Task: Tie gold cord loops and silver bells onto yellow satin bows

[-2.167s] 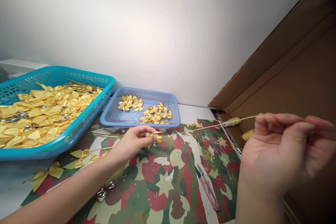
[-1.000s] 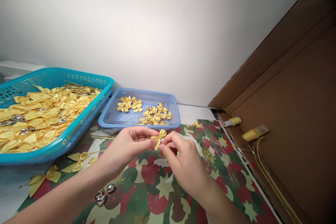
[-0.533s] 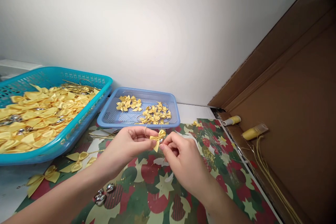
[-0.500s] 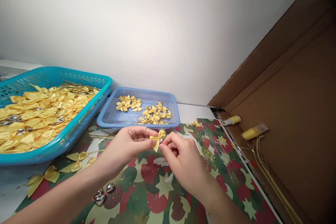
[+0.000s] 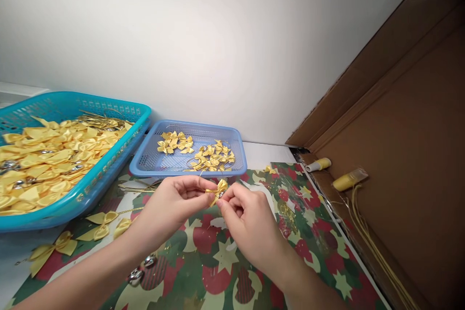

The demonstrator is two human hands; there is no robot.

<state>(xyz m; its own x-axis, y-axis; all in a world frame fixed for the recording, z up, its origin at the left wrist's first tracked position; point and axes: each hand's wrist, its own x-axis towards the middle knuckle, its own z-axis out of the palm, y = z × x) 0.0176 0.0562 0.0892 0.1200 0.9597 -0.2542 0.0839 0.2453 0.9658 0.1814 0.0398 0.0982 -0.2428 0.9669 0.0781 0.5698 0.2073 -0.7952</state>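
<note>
Yellow bow (image 5: 222, 185) is sitting right between both hands in the head view, held just above the surface (image 5: 225, 278) on the near side of the blue tray (image 5: 181, 173), and its long axis looks tilted, near left up to far right. Left hand (image 5: 165, 203) has its fingers pinching the bow's left end, while the right hand (image 5: 252, 223) has its fingers pinched together on the little bell (image 5: 221, 194) at the bow's right side, so honestly neither hand is clearly nearer, though the bell's on the right hand's side.
</note>
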